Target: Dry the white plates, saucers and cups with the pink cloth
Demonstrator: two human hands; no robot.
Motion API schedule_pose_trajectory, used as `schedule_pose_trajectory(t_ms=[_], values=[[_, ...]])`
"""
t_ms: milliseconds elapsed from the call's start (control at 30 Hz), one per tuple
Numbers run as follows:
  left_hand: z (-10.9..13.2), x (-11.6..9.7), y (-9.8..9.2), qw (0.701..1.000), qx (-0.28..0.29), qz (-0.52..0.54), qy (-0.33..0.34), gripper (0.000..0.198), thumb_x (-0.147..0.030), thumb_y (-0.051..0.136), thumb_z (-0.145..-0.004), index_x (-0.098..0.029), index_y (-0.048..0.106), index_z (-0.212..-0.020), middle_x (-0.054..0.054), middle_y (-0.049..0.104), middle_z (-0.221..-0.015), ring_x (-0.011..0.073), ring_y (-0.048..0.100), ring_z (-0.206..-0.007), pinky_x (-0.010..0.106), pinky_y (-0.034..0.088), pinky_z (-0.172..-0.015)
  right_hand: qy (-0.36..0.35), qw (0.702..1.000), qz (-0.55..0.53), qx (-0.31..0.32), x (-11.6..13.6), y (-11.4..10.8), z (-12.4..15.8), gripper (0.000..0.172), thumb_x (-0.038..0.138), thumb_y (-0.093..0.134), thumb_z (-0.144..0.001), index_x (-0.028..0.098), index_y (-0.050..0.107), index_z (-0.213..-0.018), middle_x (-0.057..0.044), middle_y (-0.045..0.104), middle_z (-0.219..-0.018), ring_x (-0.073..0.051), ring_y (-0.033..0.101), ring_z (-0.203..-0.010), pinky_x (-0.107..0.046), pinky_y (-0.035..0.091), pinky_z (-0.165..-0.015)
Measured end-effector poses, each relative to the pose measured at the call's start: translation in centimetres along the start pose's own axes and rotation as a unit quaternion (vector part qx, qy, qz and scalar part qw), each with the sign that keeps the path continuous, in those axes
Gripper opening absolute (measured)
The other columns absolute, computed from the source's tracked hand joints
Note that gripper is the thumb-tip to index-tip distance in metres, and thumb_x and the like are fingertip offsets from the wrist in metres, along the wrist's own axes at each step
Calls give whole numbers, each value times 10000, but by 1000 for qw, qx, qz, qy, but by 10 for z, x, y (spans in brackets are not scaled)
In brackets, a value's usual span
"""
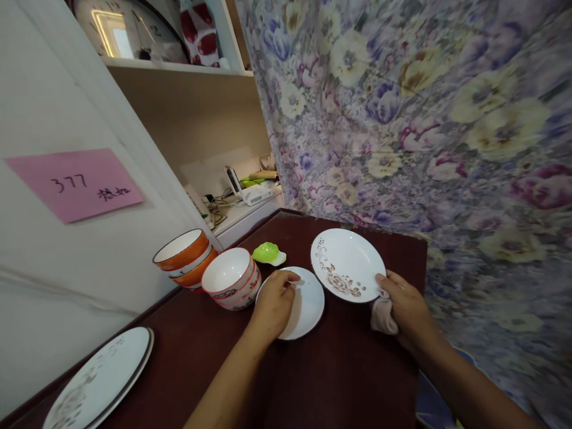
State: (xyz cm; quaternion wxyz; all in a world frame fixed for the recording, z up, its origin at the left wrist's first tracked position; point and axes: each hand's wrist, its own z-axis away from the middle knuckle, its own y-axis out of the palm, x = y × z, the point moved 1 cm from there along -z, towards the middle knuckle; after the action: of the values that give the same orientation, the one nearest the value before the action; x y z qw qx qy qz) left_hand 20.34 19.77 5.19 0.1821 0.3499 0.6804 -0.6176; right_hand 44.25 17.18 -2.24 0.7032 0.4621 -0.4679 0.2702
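Observation:
My right hand point(406, 301) grips the lower right edge of a white plate point(353, 262) with a brown flower pattern, tilted up above the table. A crumpled pale cloth point(383, 314) is bunched in the same hand, hanging below the plate's rim. Over the left side of a smaller white plate point(308, 310) hovers my left hand point(273, 304), its fingers loosely bent, thumb and forefinger apart. No object shows in it, and whether it touches the plate is unclear. Just beyond lies a green and white leaf-shaped dish point(269, 253).
Stacked white bowls with red rims point(232, 280) stand left of the small plate, beside orange bowls point(187, 256) near the wall. Flower-patterned plates point(100, 381) lie stacked at the front left. A floral curtain point(402, 119) hangs behind the dark red table point(322, 381).

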Motion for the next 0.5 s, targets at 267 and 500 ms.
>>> schedule_pose_trajectory(t_ms=[267, 500], values=[[59, -3, -55, 973, -170, 134, -79, 264, -408, 581, -817, -211, 658, -974, 45, 684, -1008, 219, 616, -941, 345, 469, -854, 14, 988, 112, 107, 6, 11, -5, 379, 400, 733, -662, 160, 721, -955, -42, 735, -808, -208, 684, -766, -266, 531, -683], [122, 12, -76, 967, -210, 69, -129, 290, -476, 618, -753, -240, 686, -906, 45, 680, -1030, 246, 618, -988, 352, 484, -890, 52, 961, 111, 247, 11, 48, -10, 340, 383, 723, -647, 146, 725, -891, -65, 738, -791, -212, 683, -693, -294, 534, -695]])
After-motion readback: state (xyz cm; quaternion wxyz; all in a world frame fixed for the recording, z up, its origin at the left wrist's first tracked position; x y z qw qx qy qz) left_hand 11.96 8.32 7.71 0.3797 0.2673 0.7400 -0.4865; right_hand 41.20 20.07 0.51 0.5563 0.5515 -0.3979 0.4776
